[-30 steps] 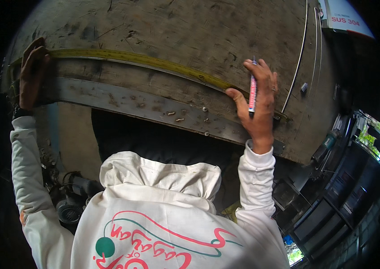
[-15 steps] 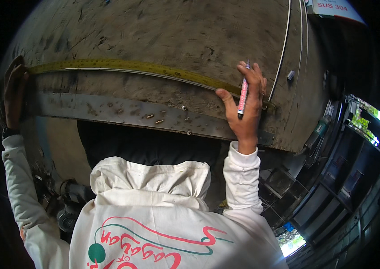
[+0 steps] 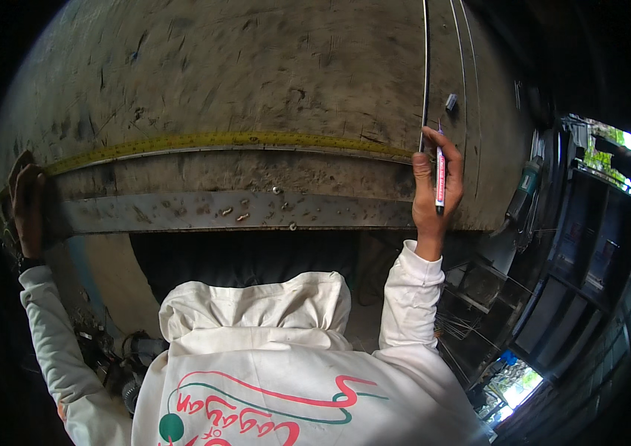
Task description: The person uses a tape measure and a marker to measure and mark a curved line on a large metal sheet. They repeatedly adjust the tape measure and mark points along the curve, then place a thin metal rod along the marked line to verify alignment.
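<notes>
A yellow tape measure [image 3: 248,139] stretches across the worn workbench [image 3: 211,82], with a thin metal rod [image 3: 293,151] lying along its near edge. At the far left, my left hand [image 3: 27,201] is closed on the tape's end, its fingers partly in shadow. My right hand [image 3: 427,204] grips an uncapped marker [image 3: 441,175], tip pointing away from me. Its thumb and forefinger also close about the near end of a second thin metal rod [image 3: 426,67], which runs away from me at the tape's right end.
A marker cap [image 3: 451,102] lies beyond my right hand, near more thin rods [image 3: 464,70]. A flat metal strip [image 3: 181,212] edges the bench's near side. A green power tool [image 3: 528,178] sits off the right edge. Dark cabinets [image 3: 575,253] stand farther right.
My right thumb and forefinger have closed in at the near end of the second rod, marker still in hand. My left hand stays at the tape's left end. The whole view has shifted.
</notes>
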The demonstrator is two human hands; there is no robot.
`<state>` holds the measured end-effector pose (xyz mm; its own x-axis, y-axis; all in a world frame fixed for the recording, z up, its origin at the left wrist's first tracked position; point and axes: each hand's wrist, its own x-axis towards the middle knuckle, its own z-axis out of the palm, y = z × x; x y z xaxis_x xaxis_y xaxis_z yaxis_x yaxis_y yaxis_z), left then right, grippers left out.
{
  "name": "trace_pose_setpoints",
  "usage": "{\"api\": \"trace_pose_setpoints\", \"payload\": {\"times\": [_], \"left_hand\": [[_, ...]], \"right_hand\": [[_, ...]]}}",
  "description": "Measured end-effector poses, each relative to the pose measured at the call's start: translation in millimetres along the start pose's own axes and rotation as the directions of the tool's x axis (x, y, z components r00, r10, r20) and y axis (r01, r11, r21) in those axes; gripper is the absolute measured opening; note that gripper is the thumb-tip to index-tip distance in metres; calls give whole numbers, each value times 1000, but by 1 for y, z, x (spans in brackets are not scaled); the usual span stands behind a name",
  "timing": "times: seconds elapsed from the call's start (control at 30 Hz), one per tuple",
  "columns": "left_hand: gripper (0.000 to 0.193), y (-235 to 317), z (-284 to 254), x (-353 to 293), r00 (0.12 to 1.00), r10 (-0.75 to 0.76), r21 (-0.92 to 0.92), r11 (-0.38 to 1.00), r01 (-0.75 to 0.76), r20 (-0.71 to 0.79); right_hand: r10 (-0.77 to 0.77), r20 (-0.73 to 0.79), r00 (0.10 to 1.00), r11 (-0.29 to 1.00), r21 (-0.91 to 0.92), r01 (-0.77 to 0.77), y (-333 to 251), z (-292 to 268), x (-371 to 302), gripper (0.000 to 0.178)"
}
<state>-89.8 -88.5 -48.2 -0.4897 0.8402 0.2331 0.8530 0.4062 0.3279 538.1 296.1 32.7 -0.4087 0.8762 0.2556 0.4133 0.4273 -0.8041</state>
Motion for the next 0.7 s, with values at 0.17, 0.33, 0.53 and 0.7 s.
{"api": "trace_pose_setpoints", "payload": {"times": [0.17, 0.33, 0.53, 0.7], "left_hand": [[23, 24, 0, 4, 999, 24, -85, 996, -28, -39], [20, 40, -7, 9, 998, 38, -96, 994, -43, -44], [22, 47, -6, 9, 998, 5, -157, 988, -15, -66], [22, 56, -3, 11, 993, 43, -157, 986, -60, -113]], "right_hand": [[84, -178, 981, 971, 234, -41, -5, 9, 5, 24], [44, -173, 984, 973, 229, -3, -6, 8, 9, 30], [118, -279, 953, 991, 97, -94, 20, -11, 42, 30], [346, -214, 914, 938, 76, -338, 76, -53, 74, 49]]}}
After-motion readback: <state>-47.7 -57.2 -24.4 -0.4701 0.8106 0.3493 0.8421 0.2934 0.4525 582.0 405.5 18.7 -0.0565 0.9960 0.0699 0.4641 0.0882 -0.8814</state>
